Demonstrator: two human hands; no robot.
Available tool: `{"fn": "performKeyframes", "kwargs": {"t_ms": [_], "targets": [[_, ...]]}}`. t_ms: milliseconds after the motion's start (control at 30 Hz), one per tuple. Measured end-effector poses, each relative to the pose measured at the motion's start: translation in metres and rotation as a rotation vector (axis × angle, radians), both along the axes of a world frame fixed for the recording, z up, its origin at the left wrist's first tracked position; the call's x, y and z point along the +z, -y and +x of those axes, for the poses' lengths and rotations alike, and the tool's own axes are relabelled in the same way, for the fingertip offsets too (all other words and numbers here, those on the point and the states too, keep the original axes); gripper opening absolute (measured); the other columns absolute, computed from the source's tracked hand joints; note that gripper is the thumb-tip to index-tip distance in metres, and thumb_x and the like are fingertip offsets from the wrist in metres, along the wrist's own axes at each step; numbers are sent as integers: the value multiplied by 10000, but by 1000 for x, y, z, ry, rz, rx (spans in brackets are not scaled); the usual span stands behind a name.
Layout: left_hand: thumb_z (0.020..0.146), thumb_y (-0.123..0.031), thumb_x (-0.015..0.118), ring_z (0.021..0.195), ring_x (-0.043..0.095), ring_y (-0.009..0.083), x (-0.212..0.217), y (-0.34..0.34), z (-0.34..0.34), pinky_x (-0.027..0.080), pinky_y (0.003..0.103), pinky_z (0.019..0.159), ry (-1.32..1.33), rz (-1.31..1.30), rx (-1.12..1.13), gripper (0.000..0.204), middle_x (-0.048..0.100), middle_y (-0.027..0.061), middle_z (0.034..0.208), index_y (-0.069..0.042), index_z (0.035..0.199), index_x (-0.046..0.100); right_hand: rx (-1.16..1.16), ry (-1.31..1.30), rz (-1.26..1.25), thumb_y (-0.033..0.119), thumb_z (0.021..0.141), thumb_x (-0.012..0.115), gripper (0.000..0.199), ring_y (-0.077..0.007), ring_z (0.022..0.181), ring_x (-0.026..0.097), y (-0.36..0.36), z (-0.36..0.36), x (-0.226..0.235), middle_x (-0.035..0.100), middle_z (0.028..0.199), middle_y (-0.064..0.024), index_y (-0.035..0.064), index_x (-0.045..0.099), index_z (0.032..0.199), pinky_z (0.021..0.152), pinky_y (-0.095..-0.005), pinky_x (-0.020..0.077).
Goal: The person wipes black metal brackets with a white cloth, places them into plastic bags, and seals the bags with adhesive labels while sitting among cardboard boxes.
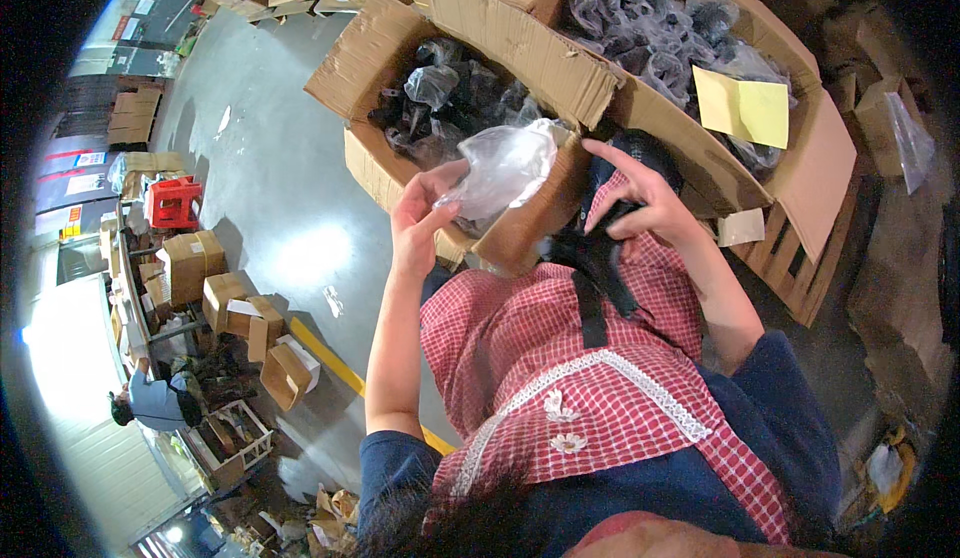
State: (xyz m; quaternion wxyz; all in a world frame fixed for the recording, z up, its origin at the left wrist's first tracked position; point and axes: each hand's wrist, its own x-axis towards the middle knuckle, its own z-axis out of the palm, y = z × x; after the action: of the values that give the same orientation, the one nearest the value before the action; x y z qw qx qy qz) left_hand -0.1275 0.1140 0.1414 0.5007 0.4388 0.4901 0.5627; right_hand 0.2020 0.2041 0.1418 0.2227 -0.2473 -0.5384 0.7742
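My left hand [425, 220] pinches the edge of a clear plastic bag [505, 168] between thumb and fingers, above the near side of an open carton. To its right, my right hand [645, 203] has the index finger stretched out and the thumb apart from it. Its lower fingers curl against a black part [590, 256] with a strap-like piece hanging down, over my lap. What exactly the part is, I cannot make out. Red checked apron cloth [530, 328] covers my lap beneath both hands.
The nearer carton [375, 163] contains black parts in clear bags. A larger carton [810, 173] on a wooden pallet [805, 288] holds more, with a yellow sheet [740, 108] on top. Smaller boxes [192, 266], a red stool [173, 203] and another person [160, 403] are at left.
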Motion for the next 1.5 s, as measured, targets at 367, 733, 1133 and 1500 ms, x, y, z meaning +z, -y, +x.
{"fn": "performKeyframes", "kwargs": {"t_ms": [367,733,1133,1500], "targets": [[874,-247,711,1100,660,298,-71,33,-27,519,378,929,-642,-360,288,454,677,178,1183,23,1216,585,36,30,-29,-52,679,745,401,-158,756,687,31,-15,-11,705,927,-62,9,652,1065,633,-278,555],[824,-519,704,834,712,317,28,5,106,543,406,726,-1086,-306,-133,477,735,120,851,-67,977,717,-126,353,1049,10,704,702,376,-371,899,676,84,-34,-12,687,967,-203,8,637,1074,773,-399,542],[832,-385,724,841,697,204,2,7,117,534,336,768,-753,94,-179,365,731,120,935,-58,992,745,-145,439,1014,13,705,693,333,-360,903,687,93,-17,-16,696,961,-193,-3,660,1035,795,-402,551],[877,-232,669,721,687,315,0,5,93,521,402,672,-880,54,402,195,703,148,790,-43,923,668,-339,504,743,42,742,677,346,-256,733,719,89,30,13,729,944,-153,9,688,1087,653,-340,576]]}}
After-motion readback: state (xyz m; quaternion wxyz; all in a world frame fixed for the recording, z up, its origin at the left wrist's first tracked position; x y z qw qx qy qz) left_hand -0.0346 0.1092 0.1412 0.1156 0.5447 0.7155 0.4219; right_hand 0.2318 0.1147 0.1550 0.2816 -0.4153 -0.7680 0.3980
